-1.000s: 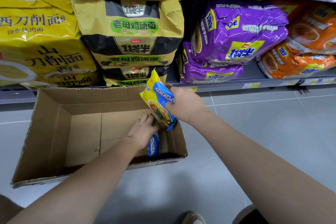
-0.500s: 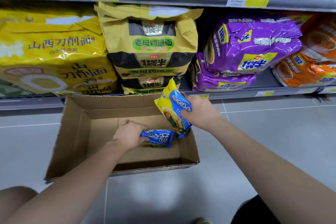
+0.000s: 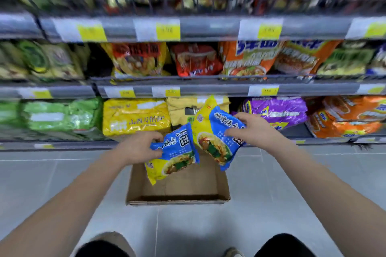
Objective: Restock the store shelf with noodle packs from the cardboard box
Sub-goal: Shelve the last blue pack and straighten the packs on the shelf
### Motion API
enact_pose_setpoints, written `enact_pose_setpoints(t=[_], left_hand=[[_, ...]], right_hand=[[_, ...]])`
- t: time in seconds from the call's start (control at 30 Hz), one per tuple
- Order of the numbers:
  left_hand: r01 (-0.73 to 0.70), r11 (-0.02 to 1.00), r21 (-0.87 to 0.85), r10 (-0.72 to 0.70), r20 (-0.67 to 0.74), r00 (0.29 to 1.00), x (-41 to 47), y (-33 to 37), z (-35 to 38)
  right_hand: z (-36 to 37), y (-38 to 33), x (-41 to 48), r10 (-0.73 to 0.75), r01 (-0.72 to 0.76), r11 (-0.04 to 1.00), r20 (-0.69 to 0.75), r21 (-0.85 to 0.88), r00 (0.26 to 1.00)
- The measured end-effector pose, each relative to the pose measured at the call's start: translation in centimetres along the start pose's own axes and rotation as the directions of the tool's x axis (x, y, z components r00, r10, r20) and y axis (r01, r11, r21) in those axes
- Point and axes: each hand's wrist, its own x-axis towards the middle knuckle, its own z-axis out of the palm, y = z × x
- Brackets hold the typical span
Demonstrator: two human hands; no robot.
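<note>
Though the grey metal store shelf (image 3: 208, 89) on the far side looks stocked, the near brown cardboard box (image 3: 177, 185) shows bare. Above it one blue-and-yellow plastic noodle pack (image 3: 173, 152) is gripped by the left hand (image 3: 137, 148), a second pack (image 3: 217, 135) by the right hand (image 3: 254, 129). They are likely the last, neither shelved yet.

Cardboard box (image 3: 177, 201) sat on floor (image 3: 271, 194), just before bottom shelf (image 3: 208, 90). Above box, two packs just beside each other: left noodle pack (image 3: 175, 152) in left hand (image 3: 139, 148), right noodle pack (image 3: 217, 137) higher, in right hand (image 3: 254, 131). Stocked tiers stood behind, one over another.
</note>
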Motion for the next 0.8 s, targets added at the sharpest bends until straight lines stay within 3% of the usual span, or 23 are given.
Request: enact_pose_setpoints(t=[0.2, 0.47, 0.6, 0.8], left_hand=[[-0.08, 0.996, 0.051, 0.084, -0.075, 0.994, -11.3, 6.6, -17.3], [-0.199, 0.98, 0.012, 0.199, -0.078, 0.977, -25.6, 17.9, -39.7], [-0.267, 0.962, 0.05, 0.271, -0.131, 0.954, -30.6, 22.3, -46.6], [-0.415, 0.899, 0.14, 0.438, -0.261, 0.86, -34.7, 27.2, -52.0]], right_hand=[[-12.8, -11.0, -8.4, -0.053, 0.055, 0.988, -0.02, 0.142, 0.998], [-30.3, -26.0, -21.9, -0.168, 0.175, 0.983, -0.113, 0.052, 0.979], [-36.0, -31.2, -29.2, -0.199, 0.211, 0.976, -0.17, 0.053, 0.965], [-40.7, -34.2, -36.7, -0.253, 0.261, 0.965, -0.341, -0.022, 0.905]])
